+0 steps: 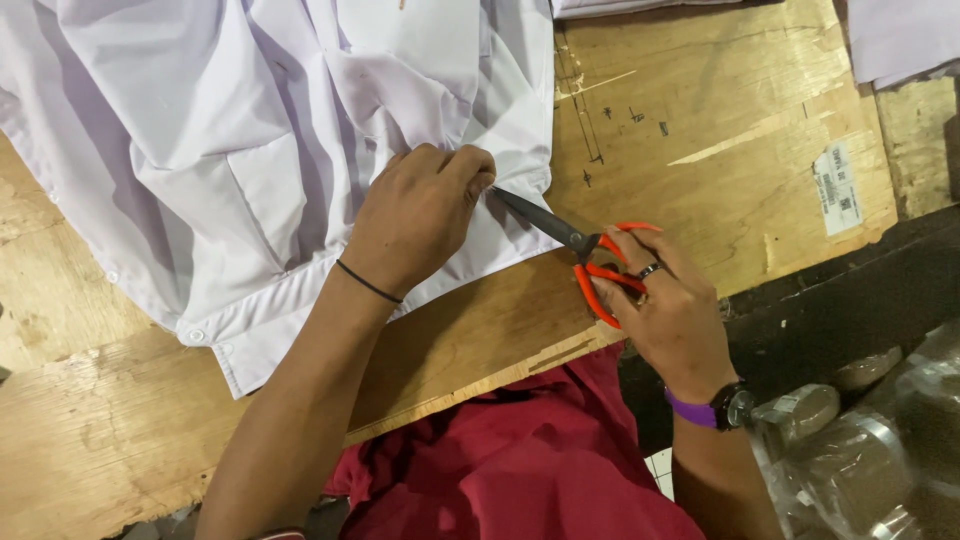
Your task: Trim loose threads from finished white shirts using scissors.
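Gripping orange-handled scissors (580, 255), the right hand (675, 315) is lying palm-down on the bench (700, 130), fingers through the loops. Blades are pointing up-left toward the left hand (415, 215), which is pinching the white shirt (230, 130), knuckles up.

We see one label (838, 188): a small white rectangular sticker with dark print and a small square code, stuck flat on the plywood table (720, 120) near its right edge, slightly tilted. At the lower right corner we find clear plastic-wrapped packages (870, 450), rounded and glossy, with greyish-brown contents, lying below the table's dark edge just beside the person's right forearm. We can make out no signs or screens.
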